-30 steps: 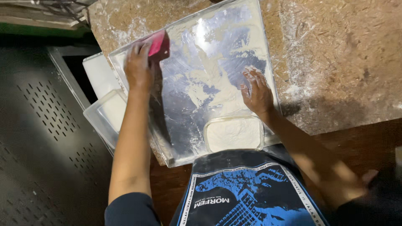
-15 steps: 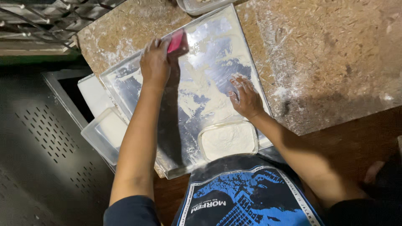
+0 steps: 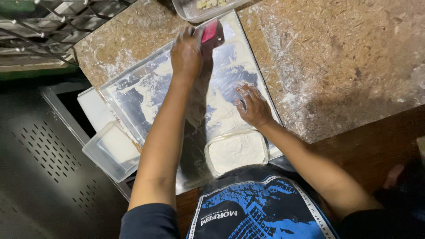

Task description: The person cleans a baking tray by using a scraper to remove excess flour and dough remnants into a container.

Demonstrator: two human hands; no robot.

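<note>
The left hand (image 3: 187, 55) grips a red scraper (image 3: 210, 33) at the far end of the floured metal tray (image 3: 133, 95), whose long axis runs away from the person. The right hand (image 3: 253, 105), nearer, rests open and flat on it, beside a flour tub (image 3: 236, 152), all on a chipboard table (image 3: 336, 57).

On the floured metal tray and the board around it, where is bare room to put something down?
Free: the speckled board right of the metal tray, and the strip above the tray's left corner. Crowded: the tray's middle, where the left hand holds a red scraper and the right hand rests, and its near edge with the flour container.
</note>
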